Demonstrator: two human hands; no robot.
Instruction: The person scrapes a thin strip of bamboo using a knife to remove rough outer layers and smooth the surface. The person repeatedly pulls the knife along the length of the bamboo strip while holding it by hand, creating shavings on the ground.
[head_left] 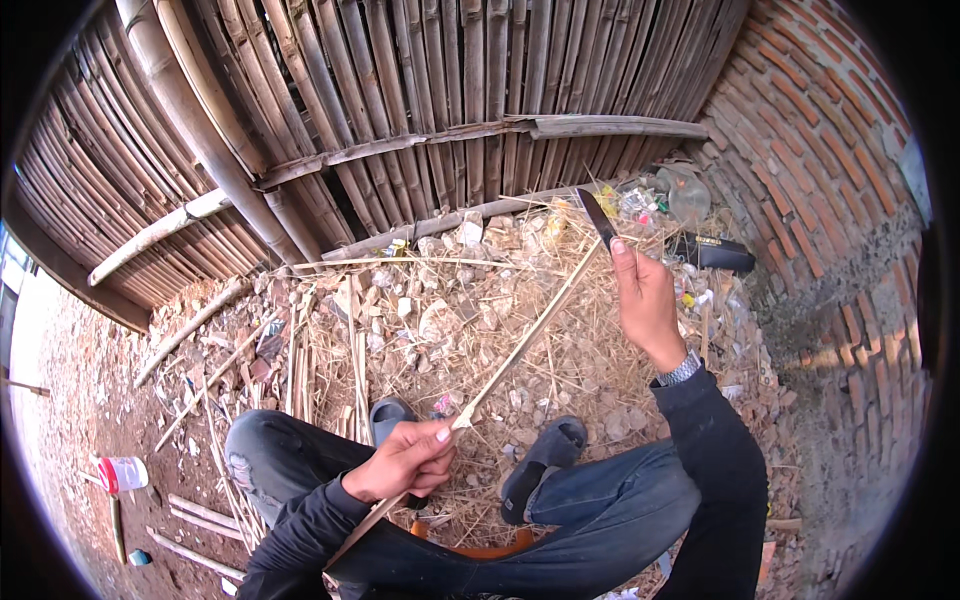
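Observation:
A long, pale bamboo strip (527, 343) slants across the middle of the view, over my knees. My left hand (412, 464) is closed around its lower part, thumb on top, and the tail runs back under my left forearm. Where the thumb presses, a small frayed shaving sticks out. Further up and to the right, my right hand (645, 298) grips a knife (597, 216). The dark blade points up and away from me, lying by the strip's far end. Fingers cover the knife's handle. Whether the blade touches the strip is hard to tell.
A bamboo slat wall (430, 80) stands ahead and a brick wall (800, 150) to the right. Rubble and straw (440, 320) cover the ground. Loose bamboo pieces (205, 520) and a red-and-white tub (124, 474) lie left; a black object (712, 252) and plastic litter lie right.

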